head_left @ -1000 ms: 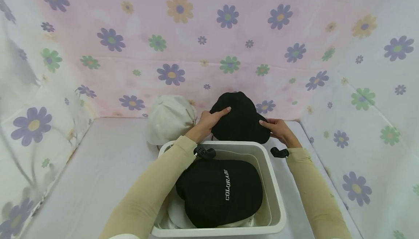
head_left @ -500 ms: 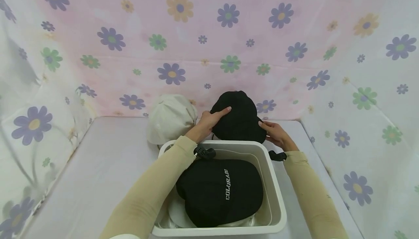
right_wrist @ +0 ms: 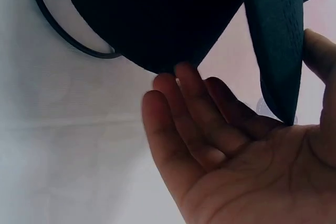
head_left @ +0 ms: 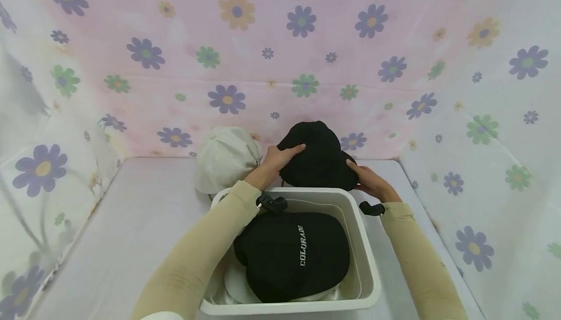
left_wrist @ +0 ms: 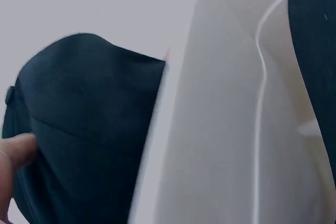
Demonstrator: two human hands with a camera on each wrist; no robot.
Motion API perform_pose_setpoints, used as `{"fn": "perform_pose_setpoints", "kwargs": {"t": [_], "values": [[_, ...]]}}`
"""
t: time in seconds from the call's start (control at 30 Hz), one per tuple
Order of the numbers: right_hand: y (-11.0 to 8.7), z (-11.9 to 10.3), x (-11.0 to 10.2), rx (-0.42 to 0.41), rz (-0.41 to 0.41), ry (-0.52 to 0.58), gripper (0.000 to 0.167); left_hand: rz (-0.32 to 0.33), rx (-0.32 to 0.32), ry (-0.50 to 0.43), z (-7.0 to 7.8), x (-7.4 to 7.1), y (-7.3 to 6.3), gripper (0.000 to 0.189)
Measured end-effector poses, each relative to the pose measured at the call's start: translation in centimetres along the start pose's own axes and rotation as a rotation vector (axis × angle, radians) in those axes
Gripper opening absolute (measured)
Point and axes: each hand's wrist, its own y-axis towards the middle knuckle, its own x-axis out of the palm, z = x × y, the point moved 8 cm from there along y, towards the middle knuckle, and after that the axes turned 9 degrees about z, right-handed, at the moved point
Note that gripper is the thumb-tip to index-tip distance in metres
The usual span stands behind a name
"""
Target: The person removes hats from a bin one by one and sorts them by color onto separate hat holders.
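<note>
Behind the tub, a plain black baseball cap (head_left: 313, 157) is held between both hands, crown up and brim to the right. My left hand (head_left: 273, 164) grips the crown's left side, thumb across the front and fingers hidden behind. In the left wrist view, the thumb (left_wrist: 21, 149) presses the dark fabric near the top button. My right hand (head_left: 370, 179) holds the brim, its thumb on the outer face. The right wrist view shows the brim (right_wrist: 278, 51) between thumb and index finger, the other fingers (right_wrist: 163, 111) reaching loosely below the cap's underside.
A white plastic tub (head_left: 370, 261) stands in front, holding a black cap (head_left: 280, 256) lettered COLORADO on top of a pale cap (head_left: 236, 281). An off-white cap (head_left: 225, 159) stands left of the held cap. Flower-printed cloth (head_left: 197, 28) rises behind the table (head_left: 144, 213).
My right hand has shifted slightly left and down along the brim, and the brim has turned inward a little. The left hand keeps its grip on the crown.
</note>
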Motion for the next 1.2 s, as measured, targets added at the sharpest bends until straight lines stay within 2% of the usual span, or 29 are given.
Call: {"fn": "perform_pose_setpoints", "kwargs": {"t": [0.07, 0.17, 0.23, 0.3, 0.37, 0.43, 0.57, 0.63, 0.73, 0.83, 0.93, 1.07, 1.2], "values": [[-0.3, -0.1, 0.4, 0.015, -0.018, 0.007, 0.081, -0.001, 0.003, 0.030, 0.4, -0.3, -0.5, 0.105], [-0.6, -0.3, 0.3, 0.026, -0.007, -0.005, 0.081, 0.007, 0.024, 0.156, 1.2, -0.7, -1.5, 0.104], [-1.0, -0.7, -0.1, 0.006, 0.006, -0.057, 0.080, 0.008, 0.057, 0.239, 2.0, -0.9, -2.5, 0.101], [-1.4, -1.4, -0.6, -0.015, 0.028, -0.112, 0.078, 0.001, 0.112, 0.285, 3.1, -1.2, -3.6, 0.098], [-2.2, -2.5, -1.1, -0.041, 0.051, -0.201, 0.076, -0.018, 0.174, 0.283, 4.6, -1.6, -4.9, 0.096], [-3.2, -4.0, -1.6, -0.061, 0.097, -0.315, 0.075, -0.049, 0.243, 0.240, 6.2, -2.3, -6.3, 0.095], [-5.9, -7.6, -2.2, -0.093, 0.212, -0.534, 0.080, -0.088, 0.423, 0.178, 9.3, -5.0, -9.1, 0.091], [-7.3, -9.6, -2.0, -0.128, 0.242, -0.589, 0.082, -0.078, 0.529, 0.223, 10.5, -7.0, -10.6, 0.087], [-9.4, -12.8, -0.6, -0.222, 0.229, -0.616, 0.081, -0.023, 0.682, 0.409, 11.3, -10.2, -12.8, 0.083], [-11.8, -15.9, 1.5, -0.332, 0.198, -0.658, 0.079, 0.017, 0.762, 0.595, 10.8, -13.1, -14.7, 0.083], [-14.1, -18.4, 3.7, -0.433, 0.161, -0.705, 0.079, 0.027, 0.797, 0.691, 9.4, -15.3, -16.2, 0.079], [-16.3, -20.3, 7.1, -0.556, 0.067, -0.737, 0.078, 0.044, 0.840, 0.748, 6.3, -17.0, -17.2, 0.069], [-17.3, -21.1, 11.3, -0.649, -0.090, -0.755, 0.077, 0.039, 0.860, 0.832, 2.2, -17.9, -17.7, 0.066]]}}
